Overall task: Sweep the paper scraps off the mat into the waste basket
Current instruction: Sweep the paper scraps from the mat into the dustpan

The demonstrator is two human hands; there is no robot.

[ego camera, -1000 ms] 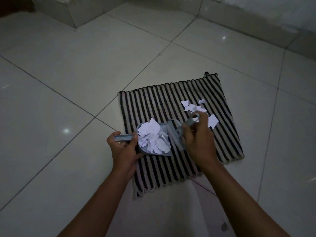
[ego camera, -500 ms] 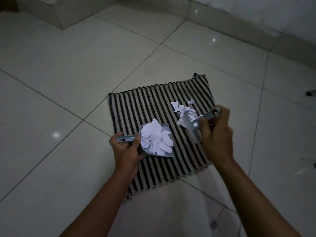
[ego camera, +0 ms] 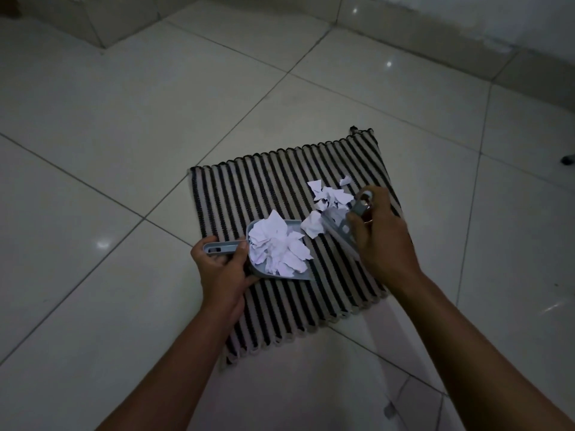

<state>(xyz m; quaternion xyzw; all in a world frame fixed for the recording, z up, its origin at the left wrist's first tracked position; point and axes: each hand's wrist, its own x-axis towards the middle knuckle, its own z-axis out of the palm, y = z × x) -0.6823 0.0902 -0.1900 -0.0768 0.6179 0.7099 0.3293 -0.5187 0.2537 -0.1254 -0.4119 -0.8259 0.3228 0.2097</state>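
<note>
A black-and-white striped mat (ego camera: 267, 181) lies on the tiled floor. My left hand (ego camera: 222, 270) grips the handle of a small grey dustpan (ego camera: 264, 270) resting on the mat's left part, heaped with white paper scraps (ego camera: 278, 244). My right hand (ego camera: 384, 244) holds a small grey brush (ego camera: 340, 228) whose head touches the mat just right of the pan. Loose paper scraps (ego camera: 328, 197) lie on the mat beyond the brush, one larger piece (ego camera: 312, 227) right against it. No waste basket is in view.
Pale glossy floor tiles (ego camera: 124, 150) surround the mat. A low tiled step runs along the far left (ego camera: 93, 23) and a wall base along the far right (ego camera: 466, 35). A small dark object (ego camera: 567, 159) sits at the right edge.
My right hand swung the brush out to the right past the loose scraps, then brought it back against them, pushing one piece toward the pan. The dustpan stayed put.
</note>
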